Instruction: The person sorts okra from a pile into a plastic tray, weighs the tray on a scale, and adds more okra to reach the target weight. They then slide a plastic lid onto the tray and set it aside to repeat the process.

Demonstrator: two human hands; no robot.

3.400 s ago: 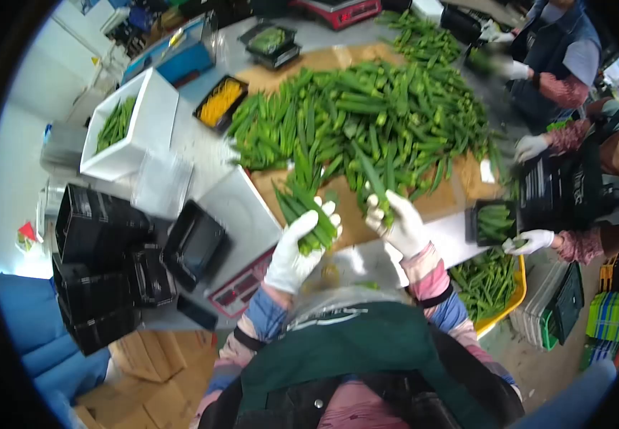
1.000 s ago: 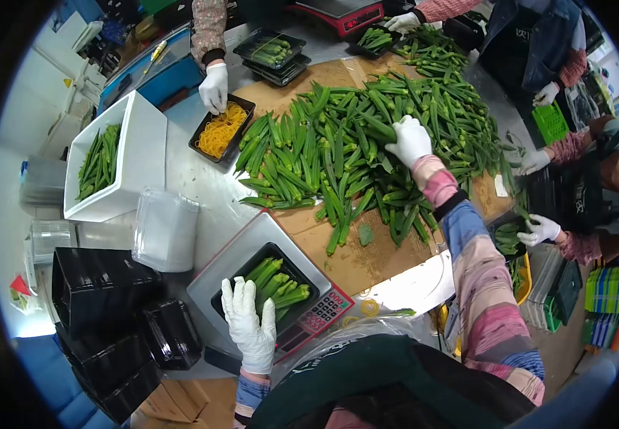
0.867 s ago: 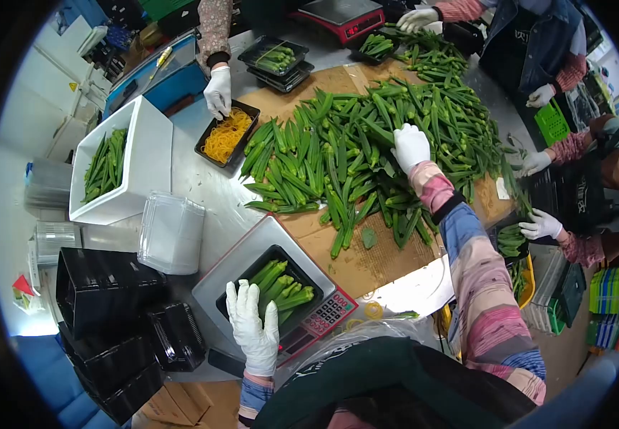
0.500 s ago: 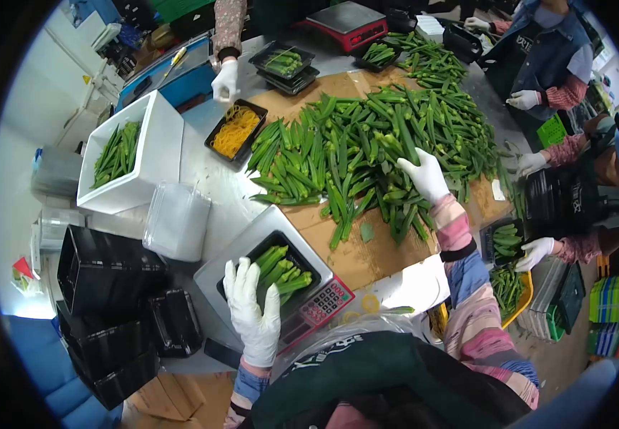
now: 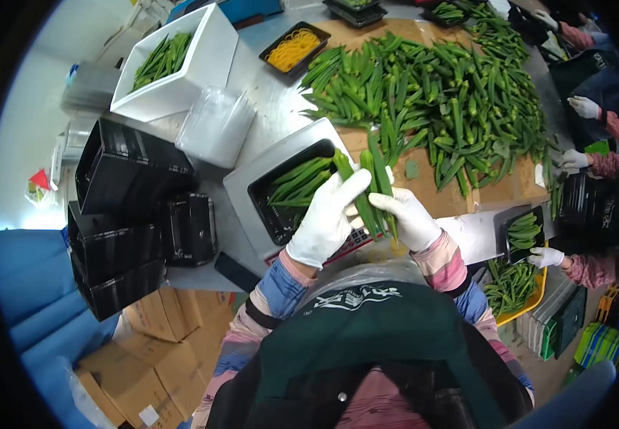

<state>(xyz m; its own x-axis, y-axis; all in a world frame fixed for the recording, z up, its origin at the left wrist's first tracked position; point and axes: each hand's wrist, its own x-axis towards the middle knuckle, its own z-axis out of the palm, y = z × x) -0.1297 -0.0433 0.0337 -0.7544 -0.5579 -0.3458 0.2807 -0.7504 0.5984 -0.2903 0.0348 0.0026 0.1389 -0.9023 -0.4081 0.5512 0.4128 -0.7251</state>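
Observation:
White gloves cover both of my hands, which meet over the front edge of a weighing scale (image 5: 243, 199). My left hand (image 5: 329, 220) is closed around okra pods (image 5: 356, 187) held upright between the hands. My right hand (image 5: 411, 219) pinches okra pods (image 5: 379, 175) right beside them; the exact number is hard to make out. On the scale lies a black tray (image 5: 265, 214) with several okra pods (image 5: 301, 180) in it. My left hand partly covers the tray's right side and the scale's keypad.
A large okra heap (image 5: 438, 93) lies on cardboard (image 5: 424, 187). Left are a white foam box (image 5: 213, 53), clear trays (image 5: 213, 132) and stacked black trays (image 5: 130, 164). A tray of yellow rubber bands (image 5: 293, 50) stands behind. Co-workers' gloved hands (image 5: 547, 257) are at right.
My right hand has come from the heap towards my left, and both now hold okra. My left hand has moved to the tray's right. The view has shifted, so the table appears higher.

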